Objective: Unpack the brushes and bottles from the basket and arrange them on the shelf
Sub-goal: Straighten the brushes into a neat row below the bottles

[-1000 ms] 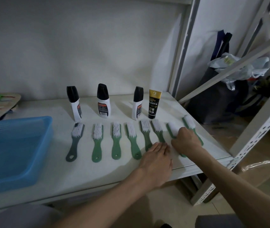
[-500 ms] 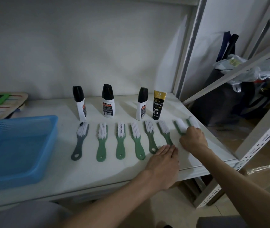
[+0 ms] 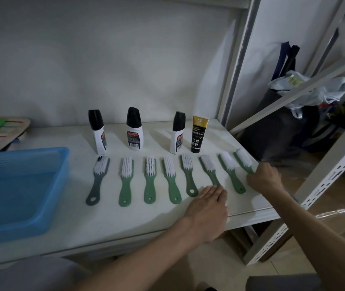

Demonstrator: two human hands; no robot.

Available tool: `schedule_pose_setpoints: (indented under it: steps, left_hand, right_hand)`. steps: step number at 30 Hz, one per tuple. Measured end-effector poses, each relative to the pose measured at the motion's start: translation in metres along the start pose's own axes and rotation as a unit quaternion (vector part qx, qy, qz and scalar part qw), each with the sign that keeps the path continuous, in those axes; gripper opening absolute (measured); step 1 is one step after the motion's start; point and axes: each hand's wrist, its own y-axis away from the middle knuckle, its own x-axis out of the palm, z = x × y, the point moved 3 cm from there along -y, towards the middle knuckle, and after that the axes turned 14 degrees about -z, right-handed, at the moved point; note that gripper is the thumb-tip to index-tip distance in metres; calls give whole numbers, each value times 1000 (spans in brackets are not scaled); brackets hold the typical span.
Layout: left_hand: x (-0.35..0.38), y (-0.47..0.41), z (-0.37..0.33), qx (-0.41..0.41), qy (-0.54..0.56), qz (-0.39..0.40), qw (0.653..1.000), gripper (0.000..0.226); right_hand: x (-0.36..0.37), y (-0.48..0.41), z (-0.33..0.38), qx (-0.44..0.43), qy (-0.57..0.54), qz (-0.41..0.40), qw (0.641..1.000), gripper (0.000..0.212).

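Several brushes lie in a row on the white shelf (image 3: 125, 219): a grey brush (image 3: 97, 179) at the left, then green ones. My right hand (image 3: 265, 178) grips the handle of the rightmost green brush (image 3: 243, 159), near the shelf's right edge. My left hand (image 3: 208, 208) lies flat on the shelf, fingers together, its fingertips touching the handle end of the third green brush from the right (image 3: 209, 170). Behind the row stand three white bottles with black caps (image 3: 134, 131) and a black and gold tube (image 3: 198, 134). The blue basket (image 3: 16, 190) at the left holds nothing.
A grey shelf upright (image 3: 233, 66) rises at the back right corner. White perforated braces (image 3: 327, 177) slant past the shelf's right side. A dark bag stuffed with plastic (image 3: 289, 127) sits on the floor beyond. Flat boards (image 3: 1, 131) lie at the far left.
My right hand has shifted from the second brush from the right to the rightmost one, uncovering the former. My left hand has stayed in place.
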Motion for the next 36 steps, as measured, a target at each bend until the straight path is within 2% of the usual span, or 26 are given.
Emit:
schedule_pose_setpoints:
  steps: [8,13,16,18,20,23,25,29,36]
  left_hand:
    - [-10,11,-3,13,4,10,1000,59]
    - [-39,28,-7,-7,26,-44,999,58]
    - [-70,50,6,-63,54,-93,992,55]
    - [-90,69,26,-137,64,-129,980,53]
    - [-103,90,57,-224,22,-149,963,54]
    - [-108,118,109,-359,-54,-103,926,58]
    - [-104,134,132,-401,-75,-64,911,64]
    - [-86,153,145,-399,-62,10,915,71]
    - [-79,159,144,-396,-74,19,915,70]
  right_hand:
    - [-5,4,-2,-5,-17,7,1000,37]
    - [-4,6,-4,-9,-8,7,1000,37]
    - [-5,9,-6,-17,-2,8,1000,36]
    - [-7,11,-5,-19,1,13,1000,37]
    - [-10,12,-2,-19,10,16,1000,41]
    - [-15,15,11,-21,13,6,1000,48]
    - [-17,16,25,-39,6,-7,999,48]
    - [-16,23,50,-84,-7,-26,996,44]
    - [-15,25,62,-101,-8,-28,994,28]
